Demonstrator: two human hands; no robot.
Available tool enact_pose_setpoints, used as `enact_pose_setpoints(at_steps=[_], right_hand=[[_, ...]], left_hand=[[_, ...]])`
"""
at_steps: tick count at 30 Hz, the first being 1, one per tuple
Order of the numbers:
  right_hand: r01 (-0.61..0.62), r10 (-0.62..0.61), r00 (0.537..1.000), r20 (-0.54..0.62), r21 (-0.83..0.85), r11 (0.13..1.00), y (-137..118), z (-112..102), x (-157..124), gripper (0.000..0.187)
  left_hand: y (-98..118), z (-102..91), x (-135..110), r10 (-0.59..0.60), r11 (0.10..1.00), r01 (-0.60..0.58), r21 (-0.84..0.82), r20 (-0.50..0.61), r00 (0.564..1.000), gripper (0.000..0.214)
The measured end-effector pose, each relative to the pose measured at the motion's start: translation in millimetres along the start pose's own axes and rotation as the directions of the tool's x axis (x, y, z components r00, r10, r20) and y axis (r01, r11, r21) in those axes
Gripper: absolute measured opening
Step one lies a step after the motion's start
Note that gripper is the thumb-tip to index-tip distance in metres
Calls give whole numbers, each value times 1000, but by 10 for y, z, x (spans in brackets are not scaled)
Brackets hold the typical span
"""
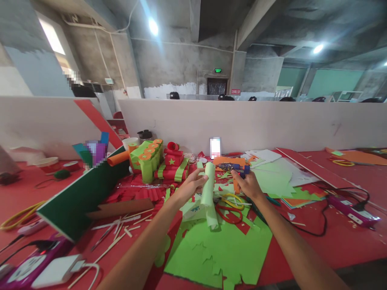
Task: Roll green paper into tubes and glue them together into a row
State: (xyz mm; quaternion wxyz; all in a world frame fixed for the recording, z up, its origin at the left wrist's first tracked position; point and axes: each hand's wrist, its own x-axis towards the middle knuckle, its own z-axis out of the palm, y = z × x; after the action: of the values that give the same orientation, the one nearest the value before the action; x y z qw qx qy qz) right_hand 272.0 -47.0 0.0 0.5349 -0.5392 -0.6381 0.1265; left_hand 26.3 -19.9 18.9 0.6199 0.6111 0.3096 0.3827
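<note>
One roll (pixel 208 185) of pale green paper, smooth and cylindrical, is standing almost upright over the middle of the red table (pixel 305 253). The left hand (pixel 193 182) is grasping its side, fingers bending against the paper. The right hand (pixel 249 185) is clasping a blue glue gun (pixel 246 169), its tip pointing towards the roll. Just below, a second curl (pixel 212 220) of pale paper is showing. A flat green sheet (pixel 223 253) is lying nearest, its edge ragged, star outlines cut into it. Red-handled scissors (pixel 229 220) and yellow-handled scissors (pixel 240 198) are crowding the space between the arms, among paper scraps. Leftward, orange-topped green tubes (pixel 147 169) are standing beside stacked red rolls (pixel 171 174). Thin wooden sticks (pixel 117 227) are scattering near brown cardboard (pixel 121 209), and a stiff dark green board (pixel 81 205) is leaning at a slant.
</note>
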Motion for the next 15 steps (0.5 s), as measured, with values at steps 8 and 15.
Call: enact_pose_setpoints(at_steps=[8, 15], right_hand=[[99, -98, 990, 99, -12, 995, -114, -50, -18, 44], [46, -45, 998, 42, -31, 998, -74, -38, -7, 48]], left_hand=[[7, -3, 10, 18, 1000, -17, 13, -21, 1000, 61], [8, -9, 8, -9, 1000, 10, 26, -21, 1000, 61]])
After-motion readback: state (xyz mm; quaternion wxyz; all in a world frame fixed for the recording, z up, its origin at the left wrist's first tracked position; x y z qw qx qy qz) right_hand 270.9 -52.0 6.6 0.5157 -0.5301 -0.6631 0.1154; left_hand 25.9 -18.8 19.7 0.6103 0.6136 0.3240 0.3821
